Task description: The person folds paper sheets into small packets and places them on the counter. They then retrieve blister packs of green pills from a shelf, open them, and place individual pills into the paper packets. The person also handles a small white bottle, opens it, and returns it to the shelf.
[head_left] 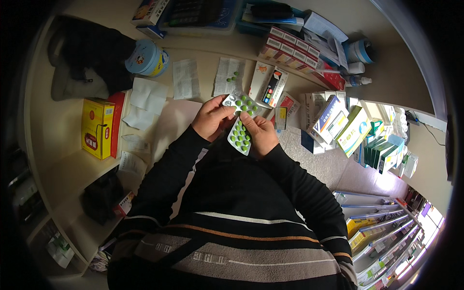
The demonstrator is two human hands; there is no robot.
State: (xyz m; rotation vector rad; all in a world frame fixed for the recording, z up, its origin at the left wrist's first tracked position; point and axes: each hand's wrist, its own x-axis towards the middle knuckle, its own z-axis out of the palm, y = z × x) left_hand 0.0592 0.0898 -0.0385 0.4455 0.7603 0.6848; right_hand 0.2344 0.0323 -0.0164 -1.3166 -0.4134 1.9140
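Observation:
Both my hands meet over the near side of the counter. My left hand (214,116) grips the left edge of a blister pack of green tablets (244,102), its thumb on the pack; some upper-left pockets look emptied. The thumb of my right hand (259,133) presses on that pack's lower edge. A second blister pack (239,138), full of green tablets, hangs below, held between my right thumb and fingers. Beyond them, several loose green tablets (232,79) lie on a printed paper sheet (222,70). Another printed sheet (186,79) lies to its left.
Medicine boxes (276,87) lie right of the sheets, with stacked cartons (290,49) behind. More boxes (328,119) crowd the right side. A blue lidded tub (145,59), dark cloth (98,54), white papers (146,98) and a yellow box (97,128) stand or lie left.

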